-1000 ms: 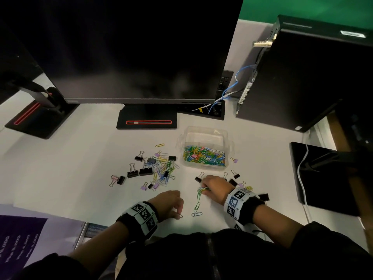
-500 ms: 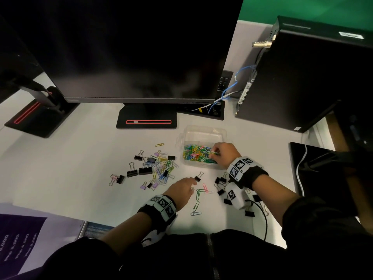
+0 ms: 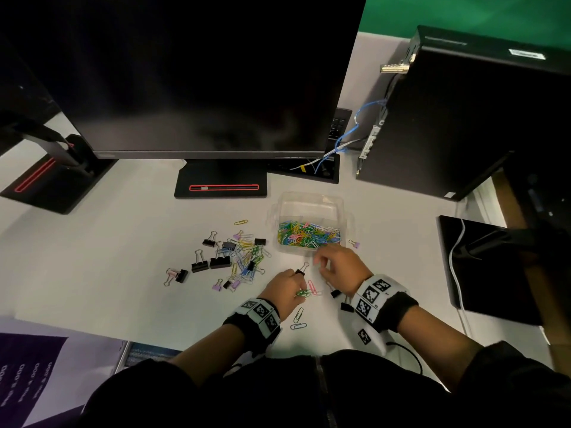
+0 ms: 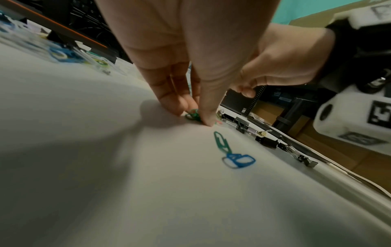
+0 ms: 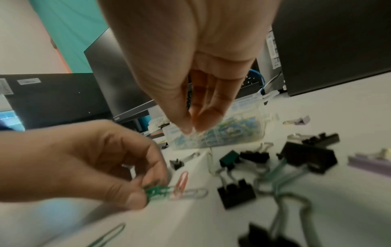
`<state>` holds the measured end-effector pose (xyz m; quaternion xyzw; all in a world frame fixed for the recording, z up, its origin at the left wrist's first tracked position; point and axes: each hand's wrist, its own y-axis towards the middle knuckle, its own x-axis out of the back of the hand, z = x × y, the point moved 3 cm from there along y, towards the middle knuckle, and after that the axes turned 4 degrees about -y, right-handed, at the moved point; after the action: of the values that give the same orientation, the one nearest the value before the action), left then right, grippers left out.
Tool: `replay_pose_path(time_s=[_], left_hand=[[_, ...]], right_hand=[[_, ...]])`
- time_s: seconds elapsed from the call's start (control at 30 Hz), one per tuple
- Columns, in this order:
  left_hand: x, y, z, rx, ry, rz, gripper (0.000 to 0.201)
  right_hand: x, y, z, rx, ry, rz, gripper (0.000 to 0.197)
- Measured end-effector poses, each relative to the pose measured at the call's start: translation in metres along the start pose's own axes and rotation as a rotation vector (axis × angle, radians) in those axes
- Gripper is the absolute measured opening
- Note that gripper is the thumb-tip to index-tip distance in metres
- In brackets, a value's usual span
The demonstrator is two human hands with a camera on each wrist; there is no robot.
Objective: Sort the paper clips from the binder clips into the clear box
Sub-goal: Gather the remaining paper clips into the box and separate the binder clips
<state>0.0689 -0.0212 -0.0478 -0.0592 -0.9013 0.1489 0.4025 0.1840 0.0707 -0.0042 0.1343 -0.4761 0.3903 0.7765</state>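
The clear box stands open on the white table, holding a heap of coloured paper clips. My right hand hovers just in front of the box, fingertips close together with nothing seen between them. My left hand pinches a green paper clip against the table. A pink paper clip and a white one lie right beside it. Two more paper clips lie near my left wrist. Black binder clips sit under my right wrist.
A mixed pile of binder and paper clips lies left of the box. A monitor on its stand base rises behind, and a computer tower with cables stands at the right. A black pad lies at the table's right edge.
My right hand went up to the box, then drew back to just in front of it. My left hand moved right and forward and took hold of the green paper clip.
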Motion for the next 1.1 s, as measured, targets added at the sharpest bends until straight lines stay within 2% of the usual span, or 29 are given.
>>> replay_pose_path(time_s=[0.2, 0.33, 0.53, 0.7, 0.77, 0.8, 0.9, 1.1], left_hand=[[0.002, 0.001, 0.0, 0.04, 0.027, 0.004, 0.021], [0.001, 0.003, -0.001, 0.032, 0.132, 0.042, 0.023], [-0.001, 0.003, -0.003, 0.004, 0.313, 0.116, 0.029], [-0.003, -0.005, -0.002, -0.05, 0.443, 0.173, 0.029], [-0.002, -0.007, -0.003, -0.106, 0.45, 0.142, 0.023], [-0.003, -0.006, -0.002, -0.145, 0.499, 0.123, 0.021], [-0.007, -0.01, -0.001, -0.113, 0.401, 0.189, 0.025], [0.005, -0.01, 0.001, -0.081, 0.162, 0.167, 0.018]], right_hand=[[-0.023, -0.009, 0.002, -0.073, -0.049, 0.12, 0.017], [-0.036, -0.01, 0.001, -0.048, -0.142, 0.277, 0.034], [-0.033, -0.006, -0.004, -0.061, -0.177, 0.284, 0.025], [-0.029, -0.011, -0.011, -0.043, -0.186, 0.331, 0.054], [-0.028, -0.013, -0.012, -0.024, -0.224, 0.353, 0.058], [-0.028, -0.014, -0.012, -0.009, -0.231, 0.358, 0.056], [-0.03, -0.016, -0.01, 0.022, -0.197, 0.36, 0.042], [-0.034, -0.016, -0.01, 0.014, -0.153, 0.32, 0.018]])
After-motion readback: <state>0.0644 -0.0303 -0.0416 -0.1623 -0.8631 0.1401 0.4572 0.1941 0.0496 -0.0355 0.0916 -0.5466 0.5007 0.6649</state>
